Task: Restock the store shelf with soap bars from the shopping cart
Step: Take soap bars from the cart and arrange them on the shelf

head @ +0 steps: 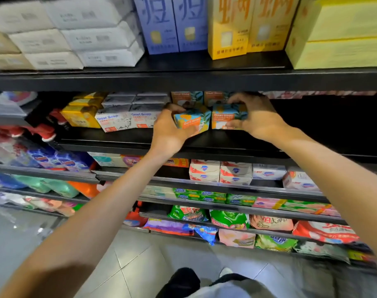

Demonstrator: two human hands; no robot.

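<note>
Both my hands reach onto the black middle shelf [127,139]. My left hand [169,130] grips an orange-and-blue soap box [194,120], which is tilted at the shelf front. My right hand [255,117] holds a second box of the same kind [223,119], upright just to the right of the first. Behind them stand more boxes of that design [186,97]. White Goat Soap boxes [127,119] sit to the left of my left hand. The shopping cart is not in view.
Yellow soap boxes [81,115] stand further left on the same shelf. To the right of my right hand the shelf [323,125] is dark and bare. White, blue and yellow cartons fill the shelf above [183,79]. Lower shelves hold soap packs and bags.
</note>
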